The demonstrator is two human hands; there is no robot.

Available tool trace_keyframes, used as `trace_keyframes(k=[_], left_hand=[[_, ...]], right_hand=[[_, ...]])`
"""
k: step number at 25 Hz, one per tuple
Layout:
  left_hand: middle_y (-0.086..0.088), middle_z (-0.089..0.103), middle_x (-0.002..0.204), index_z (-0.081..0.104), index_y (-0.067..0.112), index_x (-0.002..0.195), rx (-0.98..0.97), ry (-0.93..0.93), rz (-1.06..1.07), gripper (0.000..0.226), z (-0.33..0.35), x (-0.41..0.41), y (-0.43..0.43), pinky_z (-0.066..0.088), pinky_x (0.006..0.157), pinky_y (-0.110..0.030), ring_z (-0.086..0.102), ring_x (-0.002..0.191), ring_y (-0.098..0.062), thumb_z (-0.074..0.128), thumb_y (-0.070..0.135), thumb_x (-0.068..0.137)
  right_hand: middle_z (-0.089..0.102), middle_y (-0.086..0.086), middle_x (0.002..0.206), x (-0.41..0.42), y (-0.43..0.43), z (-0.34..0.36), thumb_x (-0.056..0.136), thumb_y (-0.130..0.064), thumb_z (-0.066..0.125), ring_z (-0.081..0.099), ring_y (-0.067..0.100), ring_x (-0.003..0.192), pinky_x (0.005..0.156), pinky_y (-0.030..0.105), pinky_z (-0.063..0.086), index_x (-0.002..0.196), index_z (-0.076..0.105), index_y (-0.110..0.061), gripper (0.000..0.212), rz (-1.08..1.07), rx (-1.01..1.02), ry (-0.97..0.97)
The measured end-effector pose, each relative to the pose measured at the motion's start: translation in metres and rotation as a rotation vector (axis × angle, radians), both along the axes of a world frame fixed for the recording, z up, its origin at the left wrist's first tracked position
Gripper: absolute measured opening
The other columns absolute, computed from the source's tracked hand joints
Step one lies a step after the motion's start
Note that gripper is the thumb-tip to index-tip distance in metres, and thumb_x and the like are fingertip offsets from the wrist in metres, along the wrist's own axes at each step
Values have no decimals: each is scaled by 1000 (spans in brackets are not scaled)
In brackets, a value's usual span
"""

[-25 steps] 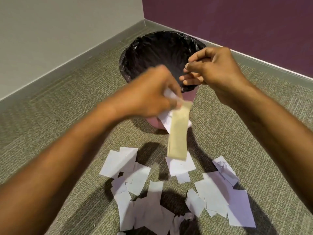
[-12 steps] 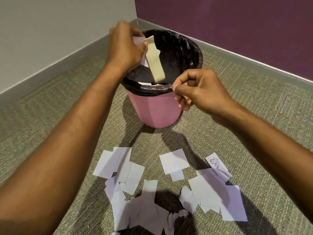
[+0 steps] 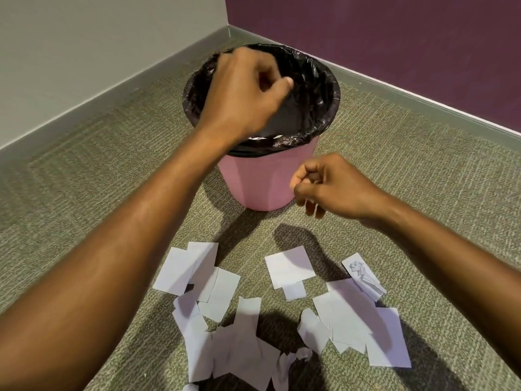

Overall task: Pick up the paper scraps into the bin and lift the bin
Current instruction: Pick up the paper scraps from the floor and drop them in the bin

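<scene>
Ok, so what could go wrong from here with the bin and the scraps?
1. The left hand hovers low over the bin, close to the loose liner; pulling back could snag it and tip the bin.
2. The scraps overlap on the carpet, so small ones, like the small scrap by the square piece, may get left behind.

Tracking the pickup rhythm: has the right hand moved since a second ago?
Yes. The right hand dropped from the rim of the black-lined pink plastic bin to beside its lower wall.
</scene>
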State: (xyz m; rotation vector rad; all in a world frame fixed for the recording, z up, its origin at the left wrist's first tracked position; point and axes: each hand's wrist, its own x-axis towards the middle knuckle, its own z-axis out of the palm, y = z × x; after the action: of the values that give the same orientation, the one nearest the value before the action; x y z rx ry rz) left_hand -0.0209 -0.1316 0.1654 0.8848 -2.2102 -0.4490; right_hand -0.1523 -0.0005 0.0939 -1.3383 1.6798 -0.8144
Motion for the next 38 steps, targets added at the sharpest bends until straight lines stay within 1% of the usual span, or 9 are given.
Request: trace_keyframes(k=[5, 8, 11, 15, 20, 23, 28, 33, 38], left_hand=[[0, 64, 59, 70, 0, 71, 542, -501, -771, 22, -30, -1, 78, 42, 52, -16, 52, 50, -2, 68, 13, 89], [-10, 68, 98, 68, 5, 98, 630, -666, -692, 31, -104, -5, 128, 47, 69, -33, 62, 84, -21, 67, 35, 89], [-18, 32, 145, 38, 15, 137, 465, -958, -543, 76, -174, 4, 170, 34, 101, -46, 31, 133, -36, 66, 57, 80], [-28, -16, 158, 2, 17, 154, 304, -1091, -497, 111, -231, 18, 183, 9, 111, -67, -9, 146, -47, 68, 62, 76], [-34, 31, 149, 41, 12, 139, 185, -1085, -445, 103, -250, 24, 188, 48, 86, -60, 42, 131, -49, 86, 39, 51], [-26, 61, 127, 64, 14, 104, -47, -1008, -460, 38, -263, 24, 198, 55, 63, -40, 66, 100, -38, 59, 10, 66], [-12, 61, 109, 58, 17, 90, 119, -1051, -484, 66, -257, 16, 196, 46, 56, -35, 59, 88, -28, 88, 43, 37], [-16, 37, 138, 57, 5, 121, 165, -965, -502, 36, -245, 17, 185, 44, 78, -47, 41, 119, -36, 63, 6, 85], [-16, 40, 135, 51, 10, 128, 135, -933, -518, 45, -248, 19, 174, 40, 88, -44, 41, 119, -34, 66, 21, 88]], right_hand=[[67, 2, 85, -30, 25, -62, 90, -14, 65, 66, 20, 78, 71, 35, 58, 84, 61, -15, 7, 348, 219, 371], [64, 6, 107, -58, 45, -95, 82, -25, 74, 63, 31, 98, 85, 45, 55, 104, 63, -15, 27, 375, 442, 627], [35, 11, 147, -60, 71, -119, 81, -27, 77, 45, 36, 129, 96, 44, 49, 152, 26, -21, 88, 407, 687, 775], [-10, 16, 162, -41, 97, -143, 88, -5, 64, 20, 46, 141, 97, 58, 44, 156, 3, -22, 93, 408, 684, 935], [18, 19, 153, -34, 111, -148, 83, -3, 70, 40, 43, 125, 78, 48, 53, 149, 21, -13, 83, 330, 594, 956], [32, 15, 143, -33, 118, -153, 83, -2, 69, 45, 39, 120, 75, 43, 54, 142, 33, -10, 69, 309, 519, 953], [40, 11, 130, -30, 117, -152, 89, -17, 64, 52, 33, 105, 64, 38, 42, 133, 40, -13, 50, 315, 421, 957], [50, 8, 114, -29, 111, -144, 87, -14, 65, 60, 31, 96, 63, 32, 35, 111, 58, -10, 25, 289, 386, 884], [60, 4, 79, -39, 105, -145, 81, 1, 66, 59, 22, 73, 51, 30, 39, 69, 54, -17, 25, 238, 360, 731]])
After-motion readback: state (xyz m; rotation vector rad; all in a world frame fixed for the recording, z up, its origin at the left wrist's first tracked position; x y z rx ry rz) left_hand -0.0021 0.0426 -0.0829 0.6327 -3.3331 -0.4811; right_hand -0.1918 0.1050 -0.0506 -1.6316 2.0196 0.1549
